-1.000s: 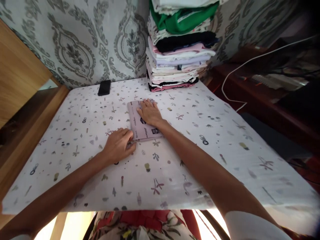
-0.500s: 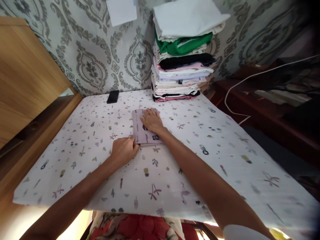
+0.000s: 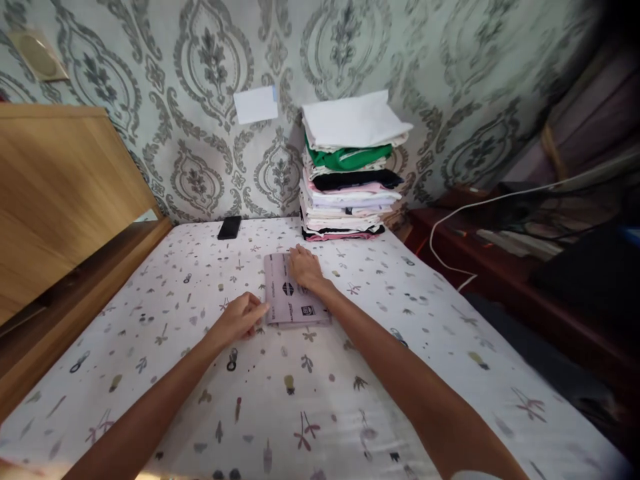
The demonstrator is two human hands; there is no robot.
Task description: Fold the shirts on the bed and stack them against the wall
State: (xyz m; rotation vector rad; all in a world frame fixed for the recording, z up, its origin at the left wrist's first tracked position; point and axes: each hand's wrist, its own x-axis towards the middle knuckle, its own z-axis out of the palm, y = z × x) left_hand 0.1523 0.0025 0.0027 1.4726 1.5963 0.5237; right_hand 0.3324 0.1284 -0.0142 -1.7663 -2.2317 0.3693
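Observation:
A folded lilac garment [image 3: 280, 297] with dark printed marks lies flat on a patterned white cloth. My right hand [image 3: 306, 268] rests on its upper right part, palm down and fingers stretched out. At its left edge is my left hand [image 3: 243, 315], fingers loosely bent and a fingertip at the fabric's border. I cannot tell whether that fingertip touches the garment. Part of the print is hidden beneath my right hand.
A tall stack of folded clothes [image 3: 350, 193] stands against the patterned wall. A black phone [image 3: 229, 227] lies at the back left. Wooden furniture [image 3: 65, 200] borders the left side. A white cable [image 3: 435, 233] hangs over dark red furniture [image 3: 450, 247] at right.
The view has tilted up. My left hand has loosened from the garment's lower left corner and sits beside its left edge. My right hand has shifted slightly toward the garment's upper right.

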